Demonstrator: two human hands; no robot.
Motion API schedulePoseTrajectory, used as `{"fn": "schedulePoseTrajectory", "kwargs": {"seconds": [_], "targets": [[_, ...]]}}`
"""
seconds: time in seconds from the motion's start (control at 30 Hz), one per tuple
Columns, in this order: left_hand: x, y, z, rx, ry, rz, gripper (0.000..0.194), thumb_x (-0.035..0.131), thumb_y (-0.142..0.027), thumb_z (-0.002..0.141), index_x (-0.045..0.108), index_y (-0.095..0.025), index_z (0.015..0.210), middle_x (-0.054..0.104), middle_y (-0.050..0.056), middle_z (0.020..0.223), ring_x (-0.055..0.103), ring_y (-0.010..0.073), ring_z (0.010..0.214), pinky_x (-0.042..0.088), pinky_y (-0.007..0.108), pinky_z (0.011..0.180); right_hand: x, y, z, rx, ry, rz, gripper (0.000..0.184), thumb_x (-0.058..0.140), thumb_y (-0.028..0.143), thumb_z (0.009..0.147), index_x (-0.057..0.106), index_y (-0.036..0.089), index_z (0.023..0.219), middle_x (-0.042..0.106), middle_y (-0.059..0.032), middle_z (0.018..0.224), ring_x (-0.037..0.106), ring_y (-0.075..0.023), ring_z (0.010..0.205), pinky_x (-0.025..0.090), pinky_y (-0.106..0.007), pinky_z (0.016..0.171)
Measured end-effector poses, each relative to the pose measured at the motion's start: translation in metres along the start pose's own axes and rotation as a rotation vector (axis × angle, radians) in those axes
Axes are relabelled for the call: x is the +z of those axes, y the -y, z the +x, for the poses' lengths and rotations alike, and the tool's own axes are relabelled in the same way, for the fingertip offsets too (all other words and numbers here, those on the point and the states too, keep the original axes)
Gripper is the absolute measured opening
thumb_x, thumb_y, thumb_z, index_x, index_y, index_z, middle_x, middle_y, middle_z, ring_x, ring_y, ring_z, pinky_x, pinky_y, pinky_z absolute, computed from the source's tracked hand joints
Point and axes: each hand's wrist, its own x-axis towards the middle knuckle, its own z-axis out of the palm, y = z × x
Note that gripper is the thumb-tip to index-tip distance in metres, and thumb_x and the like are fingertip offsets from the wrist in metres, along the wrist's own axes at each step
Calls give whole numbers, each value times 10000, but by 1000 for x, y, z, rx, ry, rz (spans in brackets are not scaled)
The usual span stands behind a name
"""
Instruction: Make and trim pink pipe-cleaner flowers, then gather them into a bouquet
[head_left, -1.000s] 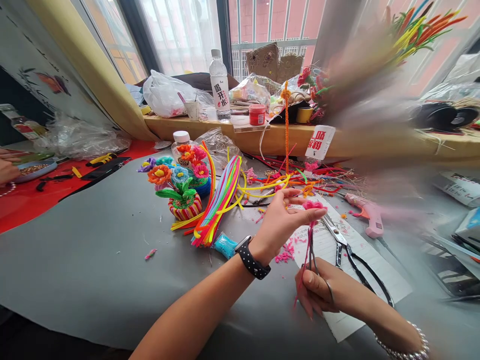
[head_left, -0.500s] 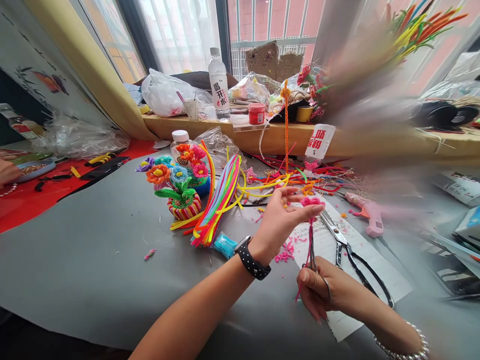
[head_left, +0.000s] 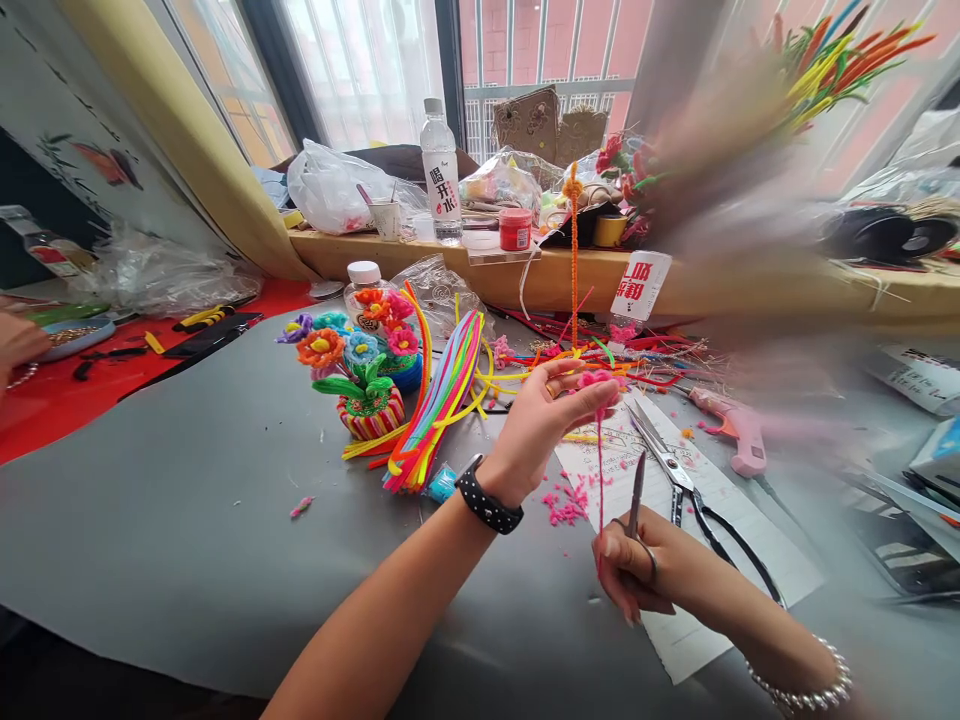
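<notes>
In the head view, the left hand [head_left: 551,415] has its thumb and fingers closed on a fuzzy pink flower [head_left: 598,383]. The flower is up above the white paper [head_left: 697,640], and its thin pink stem [head_left: 601,460] hangs down to the right hand [head_left: 637,565]. The right fingers are curled around small dark scissors [head_left: 637,490], with the points up, and they seem to pinch the low end of the stem too.

The flower looks very light and soft, like fluff, so a hard squeeze could squash its petals. The stem looks thin and bendy, likely with wire inside, and not slippery. A good place to hold is just under the petals, where a gentle pinch should do. The small scissors look hard and stiff, and their loops are the safe part to hold.

Big scissors [head_left: 679,475] with shiny blades and black loops lie on the paper. Pink fuzzy bits [head_left: 568,502] are near it on the smooth gray surface [head_left: 225,520]. A pink glue gun [head_left: 739,430] is to the right. To the left are a bunch of bright fuzzy sticks [head_left: 442,405] and a round striped pot [head_left: 367,415] with fuzzy flowers.
</notes>
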Motion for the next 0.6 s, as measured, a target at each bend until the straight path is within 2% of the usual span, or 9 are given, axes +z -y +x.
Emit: {"fn": "schedulePoseTrajectory", "kwargs": {"seconds": [0.2,0.3,0.43,0.5,0.6], "targets": [[-10,-8,5,-15,88,-2,392,696,-218,600,509,-117,929,613,64,864,591,112,739,406,281,781,-2,-2,-1,-109,41,103,595,427,624,728,590,87,529,440,21,405,300,-29,314,211,-191,355],[-12,-8,4,-28,128,-11,336,687,-215,609,541,-117,896,611,57,875,587,104,752,401,271,792,-3,2,-2,-100,26,166,549,443,583,748,597,90,563,464,18,435,297,-25,325,182,-189,355],[-12,-7,4,-18,112,-29,296,681,-211,616,565,-115,871,615,54,882,581,97,774,395,261,813,-4,4,-1,-51,6,146,551,406,567,781,606,93,582,464,25,403,265,-18,293,162,-191,348],[-13,-7,4,-21,110,-32,287,681,-210,617,575,-112,865,620,56,883,581,95,777,396,258,819,-3,4,0,-35,-29,125,564,394,576,780,591,98,555,451,31,380,244,-15,277,161,-193,344],[-13,-7,4,-29,136,-34,257,663,-227,639,590,-116,859,629,59,884,582,94,783,400,247,815,-4,4,0,-22,-147,156,536,395,561,790,560,109,553,440,38,409,276,-17,305,174,-186,356]]}}
